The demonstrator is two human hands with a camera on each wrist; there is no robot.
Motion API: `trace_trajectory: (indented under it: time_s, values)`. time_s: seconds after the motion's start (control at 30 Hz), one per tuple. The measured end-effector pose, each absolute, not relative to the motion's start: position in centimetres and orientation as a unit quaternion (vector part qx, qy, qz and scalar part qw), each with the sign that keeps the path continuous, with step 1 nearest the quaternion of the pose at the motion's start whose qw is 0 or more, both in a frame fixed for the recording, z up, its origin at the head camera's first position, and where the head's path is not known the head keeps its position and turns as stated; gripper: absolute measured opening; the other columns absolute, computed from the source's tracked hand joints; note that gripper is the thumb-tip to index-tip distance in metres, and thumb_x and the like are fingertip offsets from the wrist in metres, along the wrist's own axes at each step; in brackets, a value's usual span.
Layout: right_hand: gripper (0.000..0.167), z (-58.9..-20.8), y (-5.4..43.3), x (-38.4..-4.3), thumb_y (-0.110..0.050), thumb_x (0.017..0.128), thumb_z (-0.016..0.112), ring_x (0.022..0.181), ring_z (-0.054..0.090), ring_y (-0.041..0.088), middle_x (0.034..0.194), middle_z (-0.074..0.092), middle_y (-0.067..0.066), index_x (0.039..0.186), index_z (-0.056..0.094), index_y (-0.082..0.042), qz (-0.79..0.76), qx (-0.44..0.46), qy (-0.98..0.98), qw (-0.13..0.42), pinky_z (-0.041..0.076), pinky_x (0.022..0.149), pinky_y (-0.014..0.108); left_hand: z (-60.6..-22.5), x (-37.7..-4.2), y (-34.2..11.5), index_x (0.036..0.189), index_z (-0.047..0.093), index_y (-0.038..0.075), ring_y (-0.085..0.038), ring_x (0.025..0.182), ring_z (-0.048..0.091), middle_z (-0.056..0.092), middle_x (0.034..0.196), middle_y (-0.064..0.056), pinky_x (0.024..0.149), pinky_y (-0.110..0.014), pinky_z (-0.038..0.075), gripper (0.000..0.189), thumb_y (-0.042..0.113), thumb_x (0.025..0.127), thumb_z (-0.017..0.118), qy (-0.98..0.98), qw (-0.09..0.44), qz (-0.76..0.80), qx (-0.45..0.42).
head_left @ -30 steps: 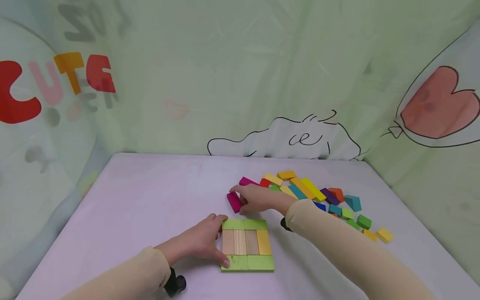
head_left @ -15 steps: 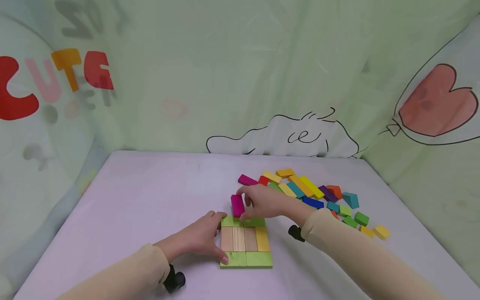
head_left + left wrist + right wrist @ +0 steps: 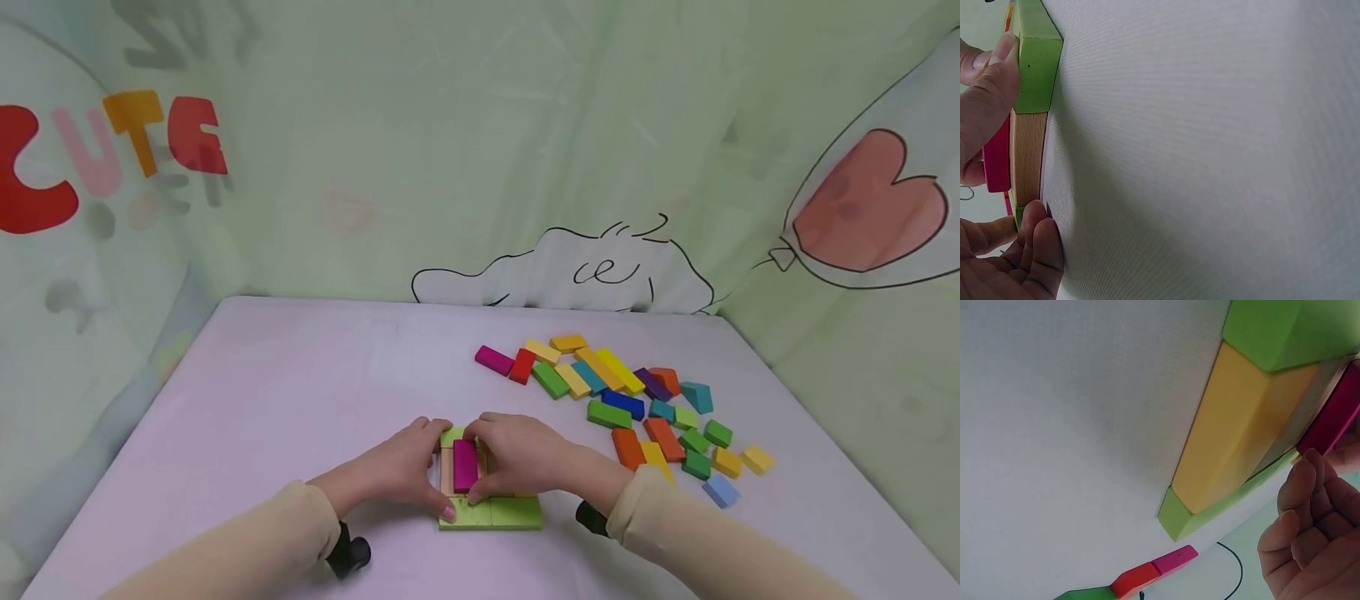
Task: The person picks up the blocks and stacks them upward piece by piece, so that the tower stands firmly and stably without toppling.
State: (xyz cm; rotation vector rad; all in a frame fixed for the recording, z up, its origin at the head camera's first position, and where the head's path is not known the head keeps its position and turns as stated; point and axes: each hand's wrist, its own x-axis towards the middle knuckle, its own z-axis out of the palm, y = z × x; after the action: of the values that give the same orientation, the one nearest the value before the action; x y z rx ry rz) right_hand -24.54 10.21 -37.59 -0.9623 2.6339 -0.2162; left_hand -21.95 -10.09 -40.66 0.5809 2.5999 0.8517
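Note:
A flat square of wooden blocks lies on the table, with a near row of green blocks (image 3: 516, 513), a yellow block (image 3: 1225, 425) at its right and a natural wood block (image 3: 1027, 159) at its left. My left hand (image 3: 408, 471) holds the square's left side, its thumb at the near green corner and its fingers at the far one. Over the natural wood blocks, my right hand (image 3: 525, 457) pinches a magenta block (image 3: 465, 467) lengthwise between thumb and fingers. In the left wrist view the magenta block (image 3: 997, 159) overlaps the wood block's top edge.
Loose coloured blocks are scattered at the right back, among them a magenta one (image 3: 494, 360), a red one (image 3: 522, 366), a blue one (image 3: 623, 404) and a light blue one (image 3: 721, 491). A printed curtain (image 3: 480, 150) hangs behind the pale table (image 3: 300, 375).
My right hand has carried the magenta block from behind the square toward me, over its middle. My left hand stays at the left side.

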Motion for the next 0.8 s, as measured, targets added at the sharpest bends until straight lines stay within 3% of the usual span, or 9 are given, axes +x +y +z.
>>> trace_trajectory:
  time_s: [0.8]
  values:
    - [0.075,-37.26,10.34,-24.32,-0.052,0.077,0.086,0.101,0.063,0.010,0.114,0.068,0.000,0.134,0.062,-0.011,-0.079,-0.333,0.925,0.166,0.059,0.089,0.031,-40.56,-21.87,-9.98,0.149,0.041,0.000,-0.018,0.100,0.059,0.055,0.125,-0.012,0.088,-0.038,0.057,0.106,0.037,0.067,0.097,0.915,0.173,0.302,0.202]
